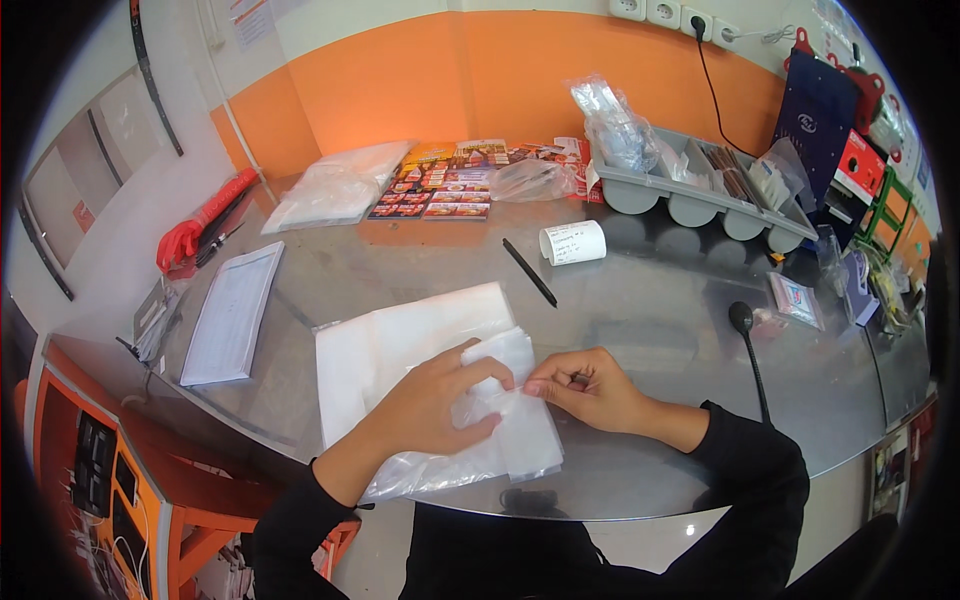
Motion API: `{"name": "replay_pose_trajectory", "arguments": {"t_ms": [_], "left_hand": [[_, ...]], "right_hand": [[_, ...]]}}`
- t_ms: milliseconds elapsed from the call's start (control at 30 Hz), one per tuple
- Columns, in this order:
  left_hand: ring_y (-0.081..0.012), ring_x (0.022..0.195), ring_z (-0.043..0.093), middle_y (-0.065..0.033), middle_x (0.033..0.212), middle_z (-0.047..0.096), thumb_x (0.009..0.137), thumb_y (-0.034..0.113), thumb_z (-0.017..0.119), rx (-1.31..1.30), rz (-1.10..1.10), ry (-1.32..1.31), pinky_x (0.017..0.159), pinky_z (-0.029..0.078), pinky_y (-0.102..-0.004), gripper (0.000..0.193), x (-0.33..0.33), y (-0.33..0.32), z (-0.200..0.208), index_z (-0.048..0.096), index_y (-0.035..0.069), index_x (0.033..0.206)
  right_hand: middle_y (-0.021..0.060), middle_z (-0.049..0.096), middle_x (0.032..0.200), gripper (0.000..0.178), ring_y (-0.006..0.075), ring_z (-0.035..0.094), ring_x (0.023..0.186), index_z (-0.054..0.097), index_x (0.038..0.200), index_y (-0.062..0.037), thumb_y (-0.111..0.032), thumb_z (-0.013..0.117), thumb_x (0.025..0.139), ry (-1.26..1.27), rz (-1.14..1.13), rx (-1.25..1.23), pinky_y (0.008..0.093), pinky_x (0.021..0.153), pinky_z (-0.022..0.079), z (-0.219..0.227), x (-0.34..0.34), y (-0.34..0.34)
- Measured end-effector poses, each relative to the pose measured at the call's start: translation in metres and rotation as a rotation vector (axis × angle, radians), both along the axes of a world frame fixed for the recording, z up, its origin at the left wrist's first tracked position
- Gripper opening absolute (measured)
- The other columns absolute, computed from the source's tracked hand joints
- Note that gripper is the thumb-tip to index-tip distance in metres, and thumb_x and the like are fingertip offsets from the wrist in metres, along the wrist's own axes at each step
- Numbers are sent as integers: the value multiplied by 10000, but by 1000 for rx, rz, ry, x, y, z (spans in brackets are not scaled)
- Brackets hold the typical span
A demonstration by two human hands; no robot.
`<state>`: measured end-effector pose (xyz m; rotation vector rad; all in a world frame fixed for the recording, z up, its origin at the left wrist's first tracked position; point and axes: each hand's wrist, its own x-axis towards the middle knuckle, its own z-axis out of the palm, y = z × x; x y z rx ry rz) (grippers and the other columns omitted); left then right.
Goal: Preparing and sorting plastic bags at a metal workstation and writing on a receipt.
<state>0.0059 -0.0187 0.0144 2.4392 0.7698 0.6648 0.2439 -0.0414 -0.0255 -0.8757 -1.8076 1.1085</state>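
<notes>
A stack of white translucent plastic bags (365,345) lies near the front edge of the metal table. On its right part is a narrower folded bundle of plastic bags (530,440). My left hand (435,400) curves over this bundle, with thumb and fingers bent around its gathered upper part. From the right, my right hand (595,395) pinches the bundle's edge between thumb and forefinger, its other fingers curled in. Beyond my hands lie a black pen (530,272) and a curled paper slip (575,243) with handwriting.
A grey compartment tray (690,205) with packets stands at the back right. A black gooseneck microphone (741,320) rises on the right. Printed flyers (440,180) and another plastic stack (340,185) lie at the back. A paper pad (232,315) is on the left.
</notes>
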Motion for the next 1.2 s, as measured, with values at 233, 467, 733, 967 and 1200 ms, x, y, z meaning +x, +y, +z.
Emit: {"name": "replay_pose_trajectory", "arguments": {"t_ms": [233, 467, 733, 967, 1200], "left_hand": [[-313, 678, 620, -110, 992, 628, 908, 107, 631, -72, 93, -151, 652, 508, -391, 198, 6, 4, -6, 543, 102, 1085], [-309, 697, 602, -115, 925, 610, 971, 87, 519, -42, 69, -192, 650, 480, -369, 112, 2, 8, -11, 527, 63, 1081], [-309, 704, 575, -121, 907, 603, 918, -8, 504, -56, -3, -123, 670, 466, -351, 127, 2, 10, -5, 592, 70, 967], [-328, 708, 576, -139, 913, 600, 909, -8, 506, -58, -4, -115, 680, 467, -371, 160, 2, 11, -8, 615, 90, 973], [-336, 721, 574, -154, 902, 584, 865, -17, 507, -58, -16, -75, 831, 491, -388, 208, -2, 12, -9, 626, 112, 978]], "right_hand": [[27, 368, 515, 316, 192, 414, 463, 662, 983, -97, -332, 777, 807, -379, 166, 531, 330, 498, 326, 26, 13, -5], [13, 370, 502, 350, 227, 439, 455, 669, 1009, -145, -394, 776, 789, -482, 190, 301, 367, 499, 331, 18, 11, -3], [-14, 316, 529, 338, 169, 365, 473, 689, 1013, -143, -303, 834, 753, -445, 180, 231, 337, 505, 298, 16, 10, -3], [-16, 312, 528, 319, 164, 359, 471, 688, 1010, -142, -284, 829, 762, -445, 171, 219, 334, 505, 296, 17, 9, -4], [-4, 336, 497, 235, 158, 374, 443, 693, 1000, -129, -299, 745, 847, -402, 177, 225, 335, 490, 307, 12, 10, -2]]}}
